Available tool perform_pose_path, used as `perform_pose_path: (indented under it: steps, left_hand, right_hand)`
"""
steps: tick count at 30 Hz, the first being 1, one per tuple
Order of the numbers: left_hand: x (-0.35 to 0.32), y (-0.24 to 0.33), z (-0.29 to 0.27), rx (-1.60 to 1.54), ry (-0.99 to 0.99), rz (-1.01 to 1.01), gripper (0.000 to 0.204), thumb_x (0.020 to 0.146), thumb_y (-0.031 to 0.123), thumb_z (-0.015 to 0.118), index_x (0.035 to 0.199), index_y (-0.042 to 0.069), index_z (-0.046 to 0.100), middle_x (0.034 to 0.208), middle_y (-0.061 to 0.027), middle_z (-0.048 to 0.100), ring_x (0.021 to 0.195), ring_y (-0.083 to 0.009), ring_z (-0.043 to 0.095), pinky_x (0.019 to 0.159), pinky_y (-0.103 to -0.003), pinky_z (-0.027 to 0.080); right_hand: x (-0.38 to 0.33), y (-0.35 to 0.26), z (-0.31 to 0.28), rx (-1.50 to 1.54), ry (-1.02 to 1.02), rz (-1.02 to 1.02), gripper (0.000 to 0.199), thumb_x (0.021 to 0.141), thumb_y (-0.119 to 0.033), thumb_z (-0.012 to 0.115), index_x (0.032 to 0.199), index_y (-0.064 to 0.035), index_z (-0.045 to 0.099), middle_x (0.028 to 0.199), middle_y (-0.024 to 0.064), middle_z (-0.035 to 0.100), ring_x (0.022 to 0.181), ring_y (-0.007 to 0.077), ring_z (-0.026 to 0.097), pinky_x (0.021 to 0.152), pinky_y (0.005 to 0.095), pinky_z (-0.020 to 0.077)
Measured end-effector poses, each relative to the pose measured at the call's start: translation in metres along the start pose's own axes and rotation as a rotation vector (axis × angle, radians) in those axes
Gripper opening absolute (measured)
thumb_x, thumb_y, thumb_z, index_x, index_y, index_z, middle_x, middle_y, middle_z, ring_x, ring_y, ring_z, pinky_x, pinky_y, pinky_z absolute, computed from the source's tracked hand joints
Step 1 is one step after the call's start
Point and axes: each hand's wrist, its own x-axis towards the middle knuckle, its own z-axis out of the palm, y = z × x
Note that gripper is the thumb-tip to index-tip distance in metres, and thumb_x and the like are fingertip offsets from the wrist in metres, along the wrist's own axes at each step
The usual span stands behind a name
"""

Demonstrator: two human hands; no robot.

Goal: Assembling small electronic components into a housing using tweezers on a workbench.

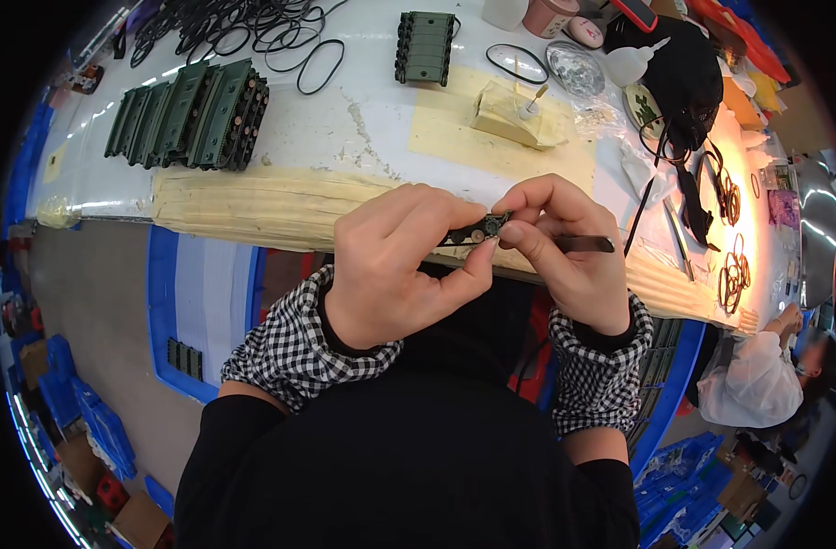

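Observation:
Between both hands, just over the table's near edge, is a small dark green model chassis part [493, 224] with round brownish wheels along its side. My left hand [391, 261] pinches its left end between thumb and fingers. My right hand [573, 247] has its thumb and index finger closed on the right end. A slim dark metal tool [590, 243], perhaps tweezers, sticks out from within the right hand; its tip is hidden. A thin black strip runs along the part's lower side near the left fingers. Fingers cover much of the part.
Similar green wheeled parts [194, 119] stand in a row at left, another [425, 48] at the back. Black rubber loops [226, 27] lie at the far left. A tape-wrapped block [519, 114] sits at right. Blue crates [176, 384] are below the table; a person [756, 380] is at far right.

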Motion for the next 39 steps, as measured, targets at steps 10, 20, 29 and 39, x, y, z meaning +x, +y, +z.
perform_pose_path:
  steps: [10, 20, 29, 39]
  left_hand:
    - [-0.002, 0.001, 0.002, 0.005, 0.038, 0.005, 0.021, 0.062, 0.003, 0.071, 0.079, -0.002, 0.060, 0.067, -0.0118, 0.059, 0.057, -0.0242, 0.059, 0.052, -0.029, 0.046]
    - [-0.005, -0.004, 0.007, 0.035, 0.082, 0.033, 0.018, 0.061, 0.009, 0.069, 0.075, 0.006, 0.058, 0.064, -0.0052, 0.054, 0.055, -0.0241, 0.055, 0.049, -0.034, 0.045]
    - [-0.006, -0.004, 0.008, 0.186, 0.103, 0.114, 0.019, 0.058, 0.008, 0.069, 0.073, 0.003, 0.061, 0.065, -0.0083, 0.058, 0.053, -0.0243, 0.056, 0.049, -0.032, 0.045]
    - [-0.016, -0.008, 0.011, 0.244, 0.069, 0.109, 0.020, 0.056, 0.007, 0.068, 0.075, 0.003, 0.062, 0.068, -0.0078, 0.058, 0.055, -0.0245, 0.057, 0.050, -0.032, 0.046]
  right_hand:
    - [-0.003, -0.005, 0.003, -0.180, -0.013, -0.025, 0.014, 0.085, -0.003, 0.066, 0.098, 0.0000, 0.063, 0.069, -0.0006, 0.062, 0.046, 0.0002, 0.038, 0.045, 0.0188, 0.0300]
    - [-0.006, -0.002, 0.007, -0.138, 0.023, 0.004, 0.017, 0.083, -0.002, 0.067, 0.100, -0.0006, 0.064, 0.070, 0.0000, 0.063, 0.044, 0.0010, 0.036, 0.044, 0.0193, 0.0282]
    - [-0.009, -0.002, 0.012, -0.196, 0.052, -0.017, 0.018, 0.084, -0.002, 0.065, 0.101, -0.0018, 0.064, 0.076, 0.0014, 0.066, 0.043, 0.0017, 0.035, 0.043, 0.0199, 0.0269]
    - [-0.010, -0.002, 0.016, -0.192, 0.088, 0.061, 0.016, 0.089, -0.009, 0.062, 0.102, -0.0014, 0.066, 0.076, 0.0026, 0.064, 0.048, 0.0034, 0.041, 0.046, 0.0196, 0.0316]
